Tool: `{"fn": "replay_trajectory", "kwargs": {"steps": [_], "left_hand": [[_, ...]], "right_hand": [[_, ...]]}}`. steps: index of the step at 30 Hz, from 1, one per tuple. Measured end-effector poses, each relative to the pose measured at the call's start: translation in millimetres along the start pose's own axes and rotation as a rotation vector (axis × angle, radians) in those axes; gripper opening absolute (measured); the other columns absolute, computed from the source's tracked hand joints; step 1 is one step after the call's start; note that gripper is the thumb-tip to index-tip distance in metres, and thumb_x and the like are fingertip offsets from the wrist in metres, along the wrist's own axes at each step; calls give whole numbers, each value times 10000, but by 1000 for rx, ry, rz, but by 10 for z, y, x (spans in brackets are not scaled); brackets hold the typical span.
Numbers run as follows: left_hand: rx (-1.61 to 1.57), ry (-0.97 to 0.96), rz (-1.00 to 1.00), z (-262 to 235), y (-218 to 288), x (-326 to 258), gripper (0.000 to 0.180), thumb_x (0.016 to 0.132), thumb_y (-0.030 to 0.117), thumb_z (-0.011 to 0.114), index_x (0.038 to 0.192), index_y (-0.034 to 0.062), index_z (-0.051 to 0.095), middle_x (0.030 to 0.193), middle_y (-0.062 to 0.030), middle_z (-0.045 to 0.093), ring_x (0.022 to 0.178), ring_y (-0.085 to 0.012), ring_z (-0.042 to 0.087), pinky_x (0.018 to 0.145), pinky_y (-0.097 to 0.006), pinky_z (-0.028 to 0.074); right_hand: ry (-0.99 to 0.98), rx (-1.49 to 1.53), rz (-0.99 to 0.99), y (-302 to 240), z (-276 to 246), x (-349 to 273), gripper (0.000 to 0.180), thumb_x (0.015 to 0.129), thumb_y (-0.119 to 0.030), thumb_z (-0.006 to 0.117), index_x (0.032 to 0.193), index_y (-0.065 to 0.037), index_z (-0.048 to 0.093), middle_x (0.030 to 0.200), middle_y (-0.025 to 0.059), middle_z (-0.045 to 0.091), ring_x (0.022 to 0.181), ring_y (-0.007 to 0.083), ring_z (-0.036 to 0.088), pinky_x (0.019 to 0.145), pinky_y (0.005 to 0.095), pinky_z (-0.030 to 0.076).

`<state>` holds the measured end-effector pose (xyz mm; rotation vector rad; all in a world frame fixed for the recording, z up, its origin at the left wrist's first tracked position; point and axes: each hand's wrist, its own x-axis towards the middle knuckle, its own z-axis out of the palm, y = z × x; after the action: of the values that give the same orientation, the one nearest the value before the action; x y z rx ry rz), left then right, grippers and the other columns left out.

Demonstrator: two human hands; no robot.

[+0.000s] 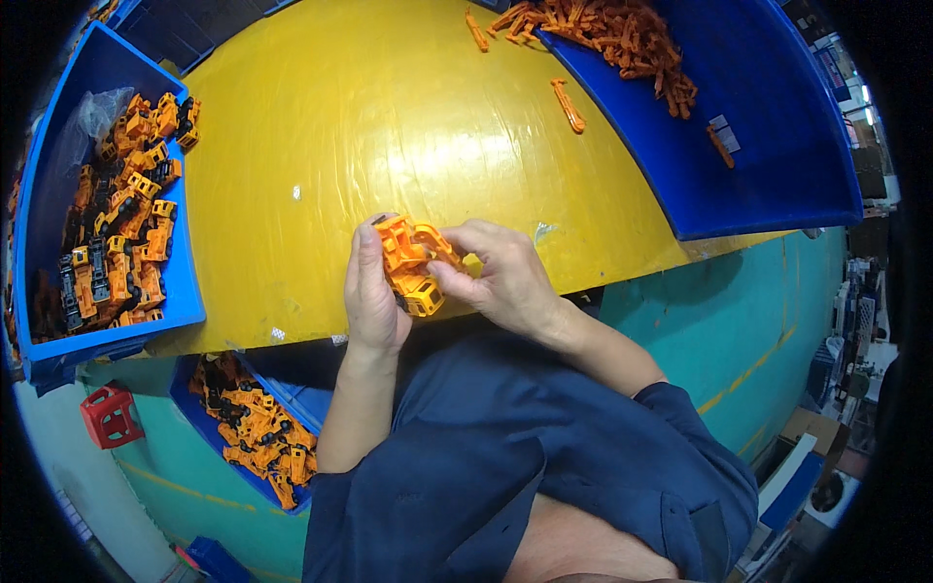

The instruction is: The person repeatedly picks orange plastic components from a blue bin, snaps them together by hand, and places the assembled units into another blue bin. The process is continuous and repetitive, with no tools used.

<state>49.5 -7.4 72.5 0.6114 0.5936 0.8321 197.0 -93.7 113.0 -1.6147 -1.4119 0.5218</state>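
Note:
My left hand (372,301) is closed around an orange toy truck (420,295) with dark windows, held above the near edge of the yellow table. From the other side, my right hand (505,277) pinches an orange arm piece (433,239) against the top of the truck. My fingers partly cover the piece, so I cannot tell whether it is joined to the truck.
A blue bin (199,262) of toy trucks stands at the left of the yellow table (292,126). At the right, a tilted blue bin (777,194) holds many orange arms (622,39); a loose arm (568,107) lies beside it. Below sit another blue bin (185,387) of toys and a red stool (110,416).

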Motion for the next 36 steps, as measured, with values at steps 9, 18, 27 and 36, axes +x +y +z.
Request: {"fn": "replay_trajectory", "kwargs": {"steps": [9,18,27,36], "left_hand": [[67,-12,0,-16,-32,18,461,1151,439,393,1270,38,584,1053,-88,664,953,-156,657,858,-309,562],[162,14,37,-28,-55,6,464,1140,445,430,1317,34,555,1030,-83,648,929,-152,643,866,-307,554],[299,-66,206,46,-37,-15,525,1127,494,431,1374,37,509,1220,-78,573,1094,-143,602,977,-301,521],[557,55,357,-19,-123,16,439,1159,400,398,1355,28,525,1274,-84,548,1139,-140,525,1017,-290,442]], "right_hand": [[92,-317,-415,-23,-68,63,251,746,-154,804,971,-87,716,881,80,674,838,266,660,724,380,525],[-11,-332,-290,-96,-41,9,229,772,-191,791,925,-61,681,831,112,656,754,302,658,658,411,515],[-112,-17,96,-119,-92,-42,176,928,-158,709,906,5,646,715,196,627,624,355,660,564,453,500],[-82,-304,5,-111,92,-72,270,1016,-272,654,879,-49,585,705,183,661,612,398,670,528,481,519]]}}
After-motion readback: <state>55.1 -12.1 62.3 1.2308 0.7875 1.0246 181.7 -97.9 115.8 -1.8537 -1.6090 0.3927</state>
